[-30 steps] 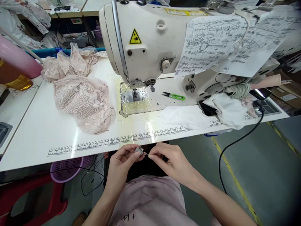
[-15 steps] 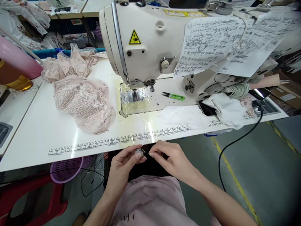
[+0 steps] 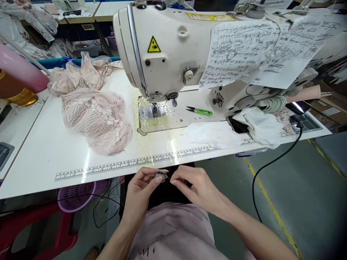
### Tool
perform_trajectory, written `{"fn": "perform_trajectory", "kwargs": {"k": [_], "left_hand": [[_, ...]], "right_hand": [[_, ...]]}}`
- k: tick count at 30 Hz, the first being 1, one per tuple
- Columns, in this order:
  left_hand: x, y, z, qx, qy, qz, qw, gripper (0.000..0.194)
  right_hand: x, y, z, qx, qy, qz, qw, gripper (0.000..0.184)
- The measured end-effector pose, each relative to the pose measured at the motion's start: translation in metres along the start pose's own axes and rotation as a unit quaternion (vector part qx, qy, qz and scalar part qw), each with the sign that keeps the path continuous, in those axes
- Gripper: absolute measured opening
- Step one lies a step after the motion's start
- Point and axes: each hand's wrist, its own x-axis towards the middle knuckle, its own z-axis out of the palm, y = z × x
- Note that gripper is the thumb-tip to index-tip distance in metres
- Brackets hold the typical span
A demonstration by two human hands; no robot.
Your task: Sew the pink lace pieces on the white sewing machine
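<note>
Bobbin case (image 3: 161, 174), small, round, shiny silver, gripped by left fingers (image 3: 152, 185), thin thread (image 3: 168, 177) in pinched right fingers (image 3: 181, 172)

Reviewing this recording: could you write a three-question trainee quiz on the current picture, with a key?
1. Which hand holds the small round metal piece? A) left B) right
2. True or false: the green snips lie on the bed of the sewing machine.
3. Fill in: the warning triangle on the machine is black and ____.

Key: 1. A, the left hand. 2. True. 3. Yellow.
</note>
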Motion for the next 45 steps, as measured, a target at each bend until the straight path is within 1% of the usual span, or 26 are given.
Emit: {"fn": "perform_trajectory", "kwargs": {"k": [4, 8, 9, 11, 13, 14, 15, 17, 19, 21, 23, 26, 28, 30, 32, 34, 39, 42, 45], "left_hand": [[-0.002, 0.002, -0.001, 0.008, -0.010, -0.003, 1.000, 0.022], [-0.006, 0.008, 0.001, 0.038, -0.045, -0.020, 0.998, 0.022], [-0.006, 0.009, 0.001, 0.052, -0.066, -0.020, 0.996, 0.023], [-0.005, 0.012, 0.000, 0.098, -0.139, 0.000, 0.985, 0.019], [0.000, 0.016, -0.002, 0.183, -0.219, 0.041, 0.958, 0.014], [0.003, 0.018, -0.003, 0.232, -0.243, 0.067, 0.940, 0.014], [0.006, 0.020, -0.004, 0.279, -0.254, 0.091, 0.922, 0.016], [0.011, 0.022, -0.004, 0.353, -0.235, 0.133, 0.896, 0.021], [0.013, 0.021, -0.003, 0.389, -0.182, 0.183, 0.884, 0.024], [0.014, 0.017, -0.001, 0.402, -0.122, 0.252, 0.872, 0.027], [0.015, 0.010, 0.001, 0.402, -0.075, 0.327, 0.852, 0.032], [0.015, 0.002, 0.002, 0.401, -0.037, 0.420, 0.813, 0.041], [0.015, 0.000, 0.003, 0.403, -0.026, 0.456, 0.793, 0.046], [0.014, 0.000, 0.003, 0.402, -0.024, 0.471, 0.785, 0.049], [0.013, 0.001, 0.003, 0.400, -0.023, 0.467, 0.788, 0.048], [0.011, 0.002, 0.002, 0.395, -0.019, 0.448, 0.802, 0.045], [0.010, 0.002, -0.001, 0.356, -0.003, 0.348, 0.867, 0.036], [0.009, 0.001, -0.001, 0.318, -0.010, 0.291, 0.902, 0.031], [0.010, 0.002, -0.001, 0.274, -0.032, 0.218, 0.936, 0.024]], "right_hand": [[0.001, 0.005, -0.005, 0.026, 0.011, 0.023, 0.999, 0.018], [0.007, 0.010, -0.015, 0.090, 0.019, 0.074, 0.993, 0.015], [0.010, 0.010, -0.018, 0.105, 0.018, 0.081, 0.991, 0.014], [0.015, 0.009, -0.021, 0.120, 0.010, 0.080, 0.989, 0.014], [0.020, 0.005, -0.024, 0.111, 0.001, 0.065, 0.992, 0.014], [0.022, 0.003, -0.025, 0.097, 0.001, 0.054, 0.994, 0.014], [0.023, 0.000, -0.026, 0.080, 0.006, 0.042, 0.996, 0.014], [0.023, -0.004, -0.027, 0.049, 0.026, 0.022, 0.998, 0.014], [0.019, -0.007, -0.027, 0.038, 0.052, 0.023, 0.998, 0.013], [0.015, -0.006, -0.024, 0.056, 0.060, 0.045, 0.996, 0.013], [0.011, -0.004, -0.018, 0.101, 0.042, 0.077, 0.991, 0.014], [0.010, 0.000, -0.004, 0.192, 0.006, 0.119, 0.974, 0.015], [0.012, 0.003, 0.005, 0.251, -0.003, 0.138, 0.958, 0.016], [0.015, 0.006, 0.011, 0.304, -0.005, 0.153, 0.940, 0.018], [0.017, 0.009, 0.013, 0.339, -0.004, 0.163, 0.927, 0.020], [0.018, 0.012, 0.012, 0.350, 0.002, 0.161, 0.923, 0.022], [0.017, 0.013, 0.002, 0.337, 0.030, 0.133, 0.932, 0.023], [0.016, 0.011, -0.001, 0.324, 0.036, 0.124, 0.937, 0.021], [0.015, 0.009, -0.002, 0.305, 0.038, 0.107, 0.946, 0.018]]}}
